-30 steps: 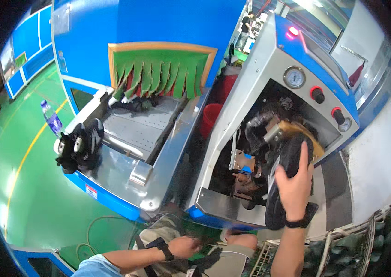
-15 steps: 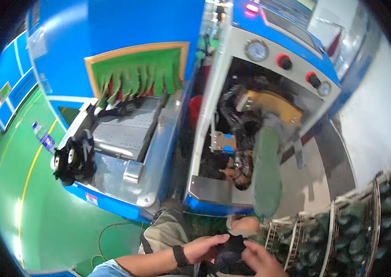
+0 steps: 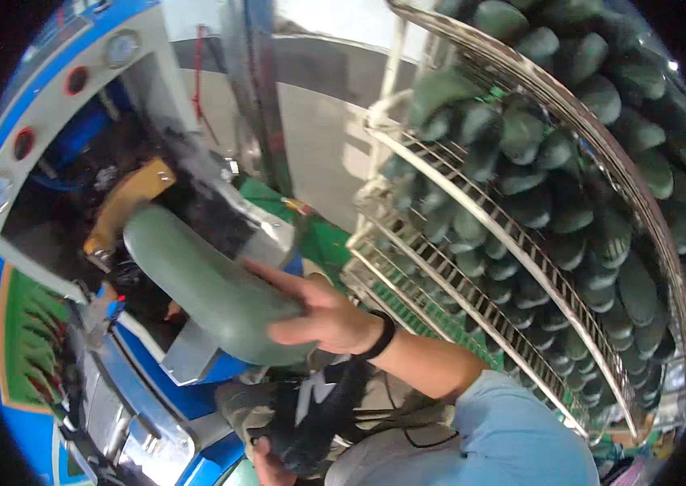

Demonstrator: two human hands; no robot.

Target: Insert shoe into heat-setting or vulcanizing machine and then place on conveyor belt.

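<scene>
While the machine (image 3: 50, 104) gapes at left, the green foot form (image 3: 196, 274) slants before it — left hand (image 3: 272, 466) low against the black shoe (image 3: 317, 415), grip unclear; right hand (image 3: 325, 314) clamped on the form — then a loaded rack (image 3: 521, 249).

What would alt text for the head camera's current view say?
A person's right hand grips a smooth green foot-shaped form in front of an open machine; their left hand holds a black shoe below. Many similar forms crowd a rack on the right.
</scene>
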